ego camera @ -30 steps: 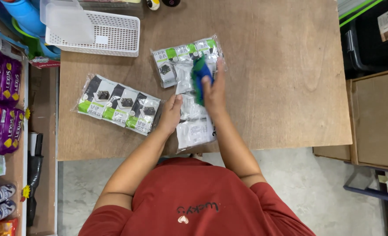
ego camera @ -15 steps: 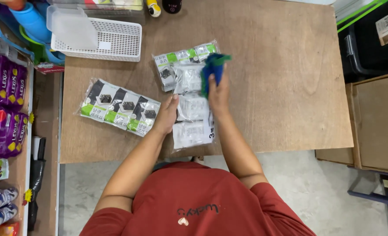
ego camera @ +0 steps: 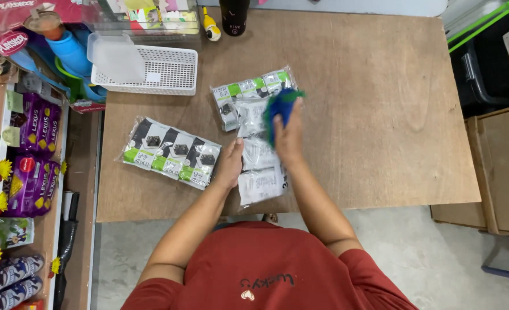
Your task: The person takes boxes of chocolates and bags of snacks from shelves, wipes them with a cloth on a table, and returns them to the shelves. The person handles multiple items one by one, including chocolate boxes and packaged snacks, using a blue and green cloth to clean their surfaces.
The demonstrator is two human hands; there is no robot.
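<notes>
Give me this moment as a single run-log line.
left hand: pressing white snack multipack | right hand: holding blue-green cloth on it | surface: wooden table

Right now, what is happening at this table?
A person in a red shirt stands at a wooden table. The right hand presses a blue-green cloth on a clear multipack of snack packets, while the left hand steadies its edge. Another multipack lies alongside, a white basket behind.

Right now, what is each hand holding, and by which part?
The right hand grips a bunched blue-green cloth by its lower end. The left hand holds nothing; it presses flat on the left edge of the plastic-wrapped snack pack.
</notes>
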